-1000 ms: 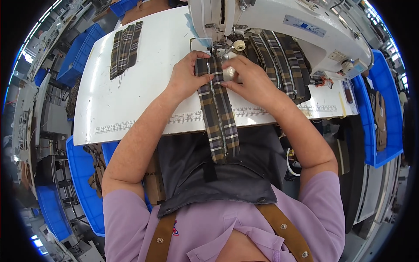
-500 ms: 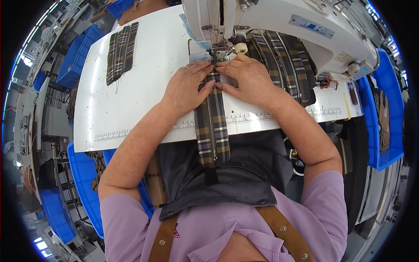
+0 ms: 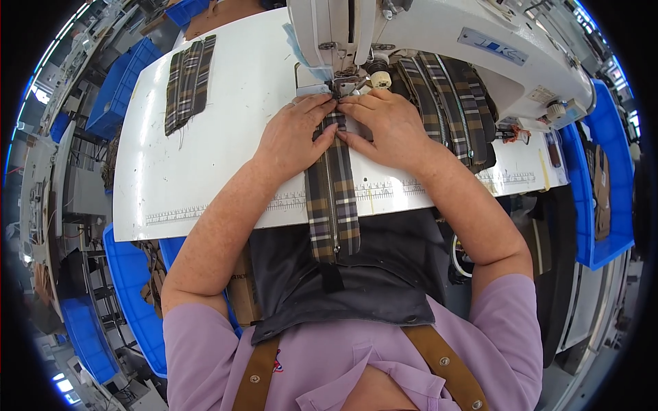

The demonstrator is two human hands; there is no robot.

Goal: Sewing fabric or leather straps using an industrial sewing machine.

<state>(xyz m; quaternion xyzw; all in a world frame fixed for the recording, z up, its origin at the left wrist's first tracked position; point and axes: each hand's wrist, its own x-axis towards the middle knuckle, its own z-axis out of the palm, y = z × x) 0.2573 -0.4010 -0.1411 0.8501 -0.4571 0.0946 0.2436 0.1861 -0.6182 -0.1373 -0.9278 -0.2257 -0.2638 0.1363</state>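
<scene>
A long plaid fabric strip with a zipper runs from under the sewing machine's presser foot down over the table's front edge onto my apron. My left hand grips its top part from the left, fingertips bunched just below the foot and thumb on the fabric. From the right, my right hand holds the same part, its fingertips close to those of my left and its thumb lower on the strip. Both hands partly cover the fabric there.
A stack of plaid zipper pieces lies right of the needle, another plaid piece on the white table's left. The machine's arm spans the top right. Blue bins stand at both sides.
Since a second ago, both hands have shifted to lay their fingers closer together over the strip below the foot, and the strip's lower end has swung slightly left. The last half second shows little change.
</scene>
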